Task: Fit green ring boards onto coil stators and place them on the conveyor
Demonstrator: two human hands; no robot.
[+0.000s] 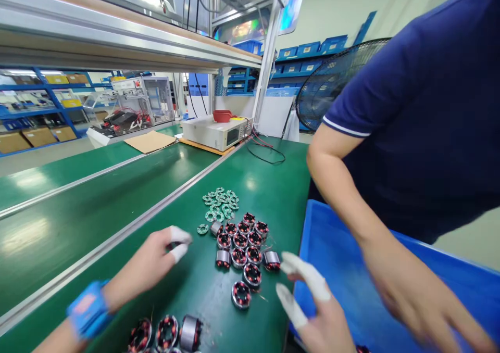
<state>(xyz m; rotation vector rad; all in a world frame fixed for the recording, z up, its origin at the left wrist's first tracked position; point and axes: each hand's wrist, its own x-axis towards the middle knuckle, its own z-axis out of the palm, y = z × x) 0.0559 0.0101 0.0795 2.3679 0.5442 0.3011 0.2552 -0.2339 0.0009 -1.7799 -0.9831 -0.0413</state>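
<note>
My left hand, with a blue wristband and white finger cots, hovers over the green bench; thumb and forefinger are slightly apart with nothing between them. It is just left of a cluster of copper-wound stators. A pile of small green ring boards lies behind the cluster. My right hand is open, its cot-covered fingers spread at the edge of a blue bin, close to one stator. A lone stator lies between my hands. Three more stators sit by my left forearm.
A co-worker in a navy shirt stands at the right, with a blurred hand reaching into the blue bin. A test instrument, cables, a cardboard sheet and a black fan are further back. A conveyor belt runs along the left.
</note>
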